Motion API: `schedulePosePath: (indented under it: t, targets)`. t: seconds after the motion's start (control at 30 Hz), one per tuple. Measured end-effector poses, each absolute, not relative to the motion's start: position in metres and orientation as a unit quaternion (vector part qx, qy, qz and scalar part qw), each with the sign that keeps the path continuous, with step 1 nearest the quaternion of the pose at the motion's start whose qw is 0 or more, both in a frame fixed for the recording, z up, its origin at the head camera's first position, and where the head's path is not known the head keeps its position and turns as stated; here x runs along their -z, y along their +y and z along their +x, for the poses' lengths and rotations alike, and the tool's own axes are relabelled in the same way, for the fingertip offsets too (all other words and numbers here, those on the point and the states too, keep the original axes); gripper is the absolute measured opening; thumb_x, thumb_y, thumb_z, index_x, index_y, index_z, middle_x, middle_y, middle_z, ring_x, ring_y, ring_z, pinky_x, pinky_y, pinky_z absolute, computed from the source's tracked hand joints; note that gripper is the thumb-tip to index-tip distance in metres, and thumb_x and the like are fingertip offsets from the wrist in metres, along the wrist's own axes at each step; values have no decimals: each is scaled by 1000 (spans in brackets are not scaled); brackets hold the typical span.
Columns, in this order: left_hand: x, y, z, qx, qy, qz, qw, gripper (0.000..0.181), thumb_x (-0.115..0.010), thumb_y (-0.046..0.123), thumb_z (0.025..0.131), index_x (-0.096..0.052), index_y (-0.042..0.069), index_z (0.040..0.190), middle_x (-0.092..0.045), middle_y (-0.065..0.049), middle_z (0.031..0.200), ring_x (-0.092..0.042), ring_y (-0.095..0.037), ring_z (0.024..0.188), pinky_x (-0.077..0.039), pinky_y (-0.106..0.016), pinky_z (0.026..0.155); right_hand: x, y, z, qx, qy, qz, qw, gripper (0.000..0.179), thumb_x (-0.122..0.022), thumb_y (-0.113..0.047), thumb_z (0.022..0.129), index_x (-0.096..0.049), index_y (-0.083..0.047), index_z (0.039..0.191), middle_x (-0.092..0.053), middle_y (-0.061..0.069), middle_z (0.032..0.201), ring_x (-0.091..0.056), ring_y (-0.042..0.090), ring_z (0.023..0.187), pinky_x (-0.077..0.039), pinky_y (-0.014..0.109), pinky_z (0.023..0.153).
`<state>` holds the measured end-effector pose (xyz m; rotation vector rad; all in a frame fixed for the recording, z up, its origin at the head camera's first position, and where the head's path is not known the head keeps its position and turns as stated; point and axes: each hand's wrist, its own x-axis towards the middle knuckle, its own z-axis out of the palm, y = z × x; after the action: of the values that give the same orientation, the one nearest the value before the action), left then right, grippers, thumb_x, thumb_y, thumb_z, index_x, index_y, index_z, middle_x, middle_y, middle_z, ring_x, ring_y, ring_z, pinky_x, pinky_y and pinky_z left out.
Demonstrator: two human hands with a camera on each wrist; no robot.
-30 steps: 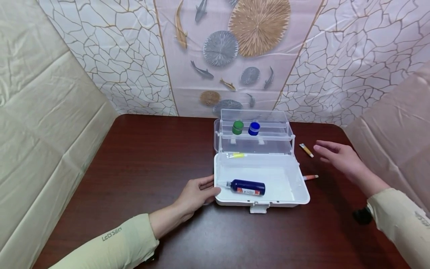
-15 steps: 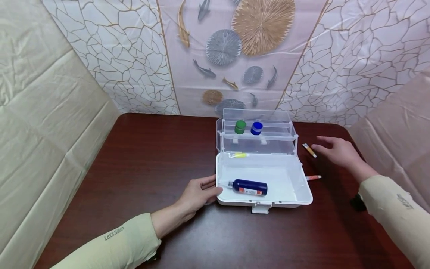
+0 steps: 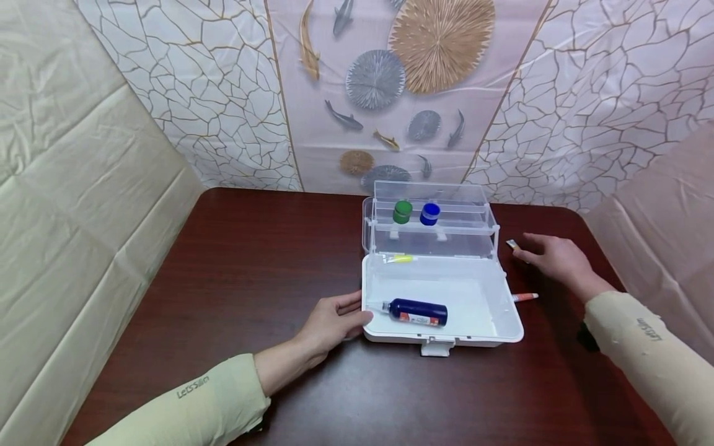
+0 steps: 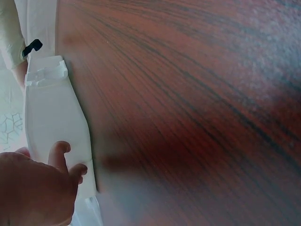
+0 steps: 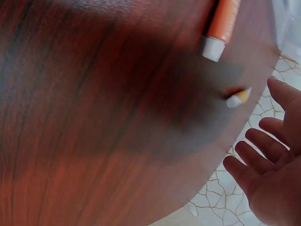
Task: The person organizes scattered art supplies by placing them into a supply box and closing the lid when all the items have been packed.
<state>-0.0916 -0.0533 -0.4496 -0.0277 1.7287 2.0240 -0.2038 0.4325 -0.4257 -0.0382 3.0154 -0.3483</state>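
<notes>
Right hand (image 3: 555, 257), fingers spread wide, hovers over a small tube (image 3: 511, 244), perhaps touching it; left hand (image 3: 334, 316), relaxed, rests against the white box (image 3: 504, 310).

Pale green long sleeves (image 3: 195, 406) bear small grey lettering.

Staged recording booth: draped sheets (image 3: 83, 173) enclose table (image 3: 251, 260).

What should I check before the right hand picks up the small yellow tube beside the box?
1. Right hand open, fingers straight: ok.
2. Right hand over the small yellow tube: ok, not yet gripping.
3. Left hand steadying the white box at its left wall: ok.
4. Box open, floor space free beside the blue bottle: ok.
5. Orange tube apart from the reach: ok.
6. Yellow tube's cap closed: cannot tell.
</notes>
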Motion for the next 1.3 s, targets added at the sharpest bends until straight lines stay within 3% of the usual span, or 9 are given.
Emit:
schedulePosePath:
  t: [0.43, 0.83, 1.03, 1.3]
  targets:
    - [449, -52, -89, -739, 631, -5, 237, 61, -72, 3, 98, -50, -9, 154, -58, -29, 150, -63, -32, 132, -61, -34, 97, 444, 433, -198, 88, 996, -22, 21, 56, -70, -31, 103, -60, 8, 142, -59, 40, 136, -61, 59, 112, -53, 70, 82]
    - [449, -53, -88, -744, 626, -6, 234, 61, -72, 2, 99, -49, -9, 154, -57, -29, 150, -63, -32, 132, -61, -33, 98, 454, 432, -200, 64, 997, -40, -14, 39, -69, -21, 104, -69, 7, 131, -62, 38, 134, -63, 59, 113, -53, 70, 86]
    - [450, -53, -87, -742, 628, 0, 235, 62, -71, 2, 99, -47, -9, 155, -55, -30, 151, -60, -33, 136, -60, -33, 99, 459, 434, -198, 55, 996, -50, -42, 35, -71, -18, 102, -72, 6, 128, -66, 35, 126, -68, 58, 98, -55, 67, 73]
    - [450, -53, -88, -743, 626, -7, 236, 63, -72, 3, 99, -47, -9, 155, -56, -29, 152, -60, -33, 136, -60, -33, 98, 464, 436, -195, 38, 992, -84, -82, 26, -72, -14, 101, -76, 1, 122, -74, 32, 104, -68, 55, 80, -53, 67, 62]
